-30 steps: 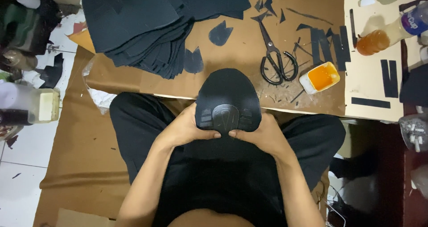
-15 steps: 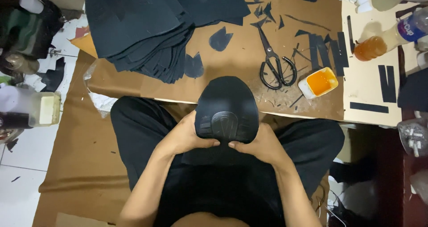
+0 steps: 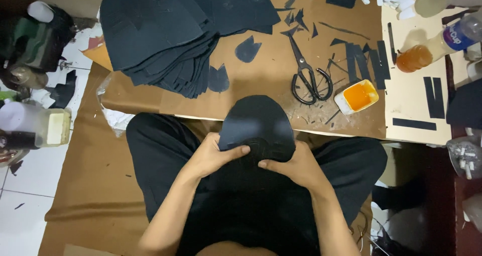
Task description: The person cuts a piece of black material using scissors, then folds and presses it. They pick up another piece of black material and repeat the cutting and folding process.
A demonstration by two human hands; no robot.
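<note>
Both hands are closed on one dark rounded piece (image 3: 257, 123) held over the lap: the left hand (image 3: 213, 155) grips its lower edge at about 7 o'clock with the thumb laid across the top, and the right hand (image 3: 296, 166) pinches it at about 5 o'clock. Compared with a second ago, the ribbed patch on the piece that showed between the thumbs is now mostly covered, the thumbs having closed in toward each other, so the pressing or folding of that lower edge looks further along. The piece itself has hardly shifted; it hangs just off the near edge of the brown surface (image 3: 261, 80). Beyond it, at 12 to 1 o'clock, lie scissors (image 3: 307, 75), with an orange-filled tub (image 3: 357, 96) just beside them, and a stack of dark sheets (image 3: 160, 35) at 10 o'clock
</note>
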